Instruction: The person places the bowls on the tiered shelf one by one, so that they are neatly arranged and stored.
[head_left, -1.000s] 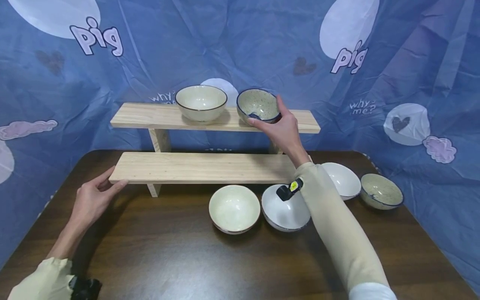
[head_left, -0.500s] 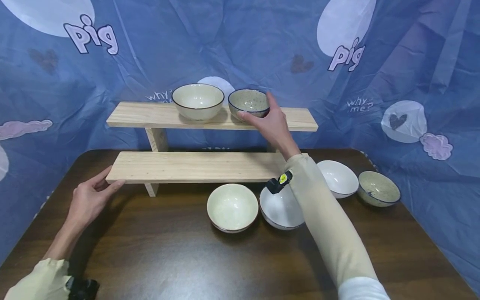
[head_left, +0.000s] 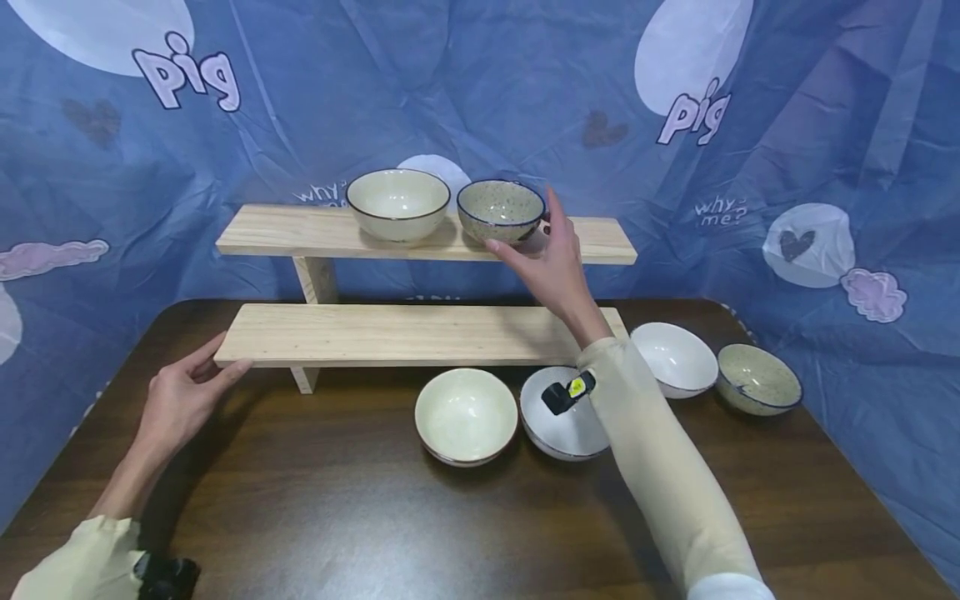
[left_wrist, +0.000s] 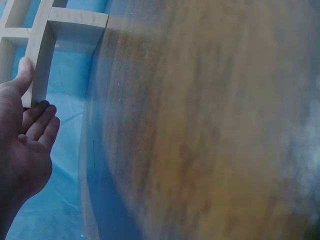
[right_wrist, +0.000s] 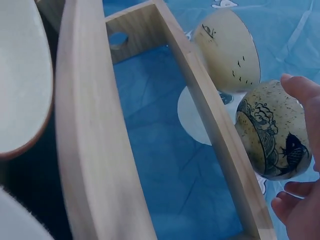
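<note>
On the upper board of a two-tier wooden shelf (head_left: 405, 333) stands a small speckled bowl (head_left: 498, 212) with a blue rim. Around its right side is my right hand (head_left: 558, 267), thumb and fingers spread and loose. The right wrist view shows dark fish and wave drawings on this speckled bowl (right_wrist: 272, 135), with a gap between it and the lower fingers. To its left sits a cream bowl (head_left: 397, 204) with a dark rim. My left hand (head_left: 176, 400) holds the left front corner of the lower board; the left wrist view shows the thumb and fingers (left_wrist: 47, 125) at the board's end.
On the brown table (head_left: 315, 500), in front of the shelf, are a cream bowl (head_left: 467, 417) and a white bowl (head_left: 562, 417), partly behind the right sleeve. Further right stand another white bowl (head_left: 675, 360) and a speckled bowl (head_left: 759, 380). A blue printed cloth (head_left: 450, 83) hangs behind.
The speckled bowl has shifted slightly left and settled level on the upper board. My right hand has loosened from it and drawn slightly back to the right. My left hand stays at the board's corner.
</note>
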